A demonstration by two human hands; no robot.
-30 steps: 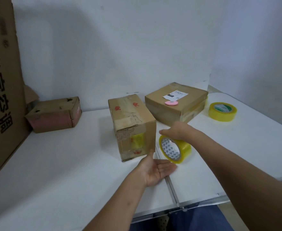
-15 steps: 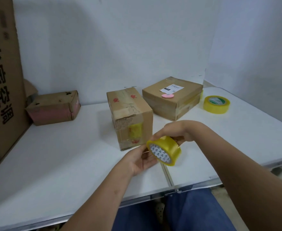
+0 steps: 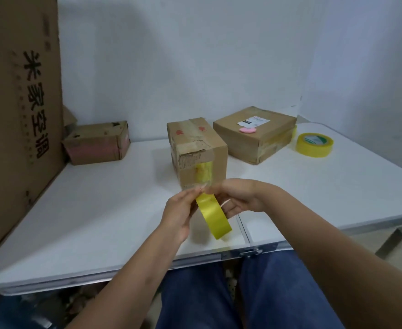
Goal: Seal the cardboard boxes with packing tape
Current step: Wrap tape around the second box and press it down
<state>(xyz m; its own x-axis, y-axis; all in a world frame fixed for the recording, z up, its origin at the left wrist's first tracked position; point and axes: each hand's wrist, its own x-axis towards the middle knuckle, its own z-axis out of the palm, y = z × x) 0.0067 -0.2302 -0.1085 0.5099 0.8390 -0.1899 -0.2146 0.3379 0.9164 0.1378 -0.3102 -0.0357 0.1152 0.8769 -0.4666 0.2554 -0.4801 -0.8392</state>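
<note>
A yellow tape roll (image 3: 213, 215) is lifted above the table's front edge, seen edge-on between both hands. My left hand (image 3: 179, 211) pinches the roll at its upper left. My right hand (image 3: 236, 198) grips it from the right, fingers curled round it. Just behind the hands stands a small upright cardboard box (image 3: 196, 151) with worn tape and a yellow patch on its front face. A flat wide cardboard box (image 3: 254, 134) with a white label and a pink disc on top lies behind it to the right.
A second yellow tape roll (image 3: 314, 144) lies flat at the right of the white folding table (image 3: 100, 210). A pinkish carton (image 3: 98, 143) lies at the back left. A tall printed cardboard sheet (image 3: 17, 115) stands at the left edge. My legs are below the table.
The roll was lifted from the table and brought nearer to me. My left hand went from lying palm-up under it to pinching it, and the roll turned edge-on.
</note>
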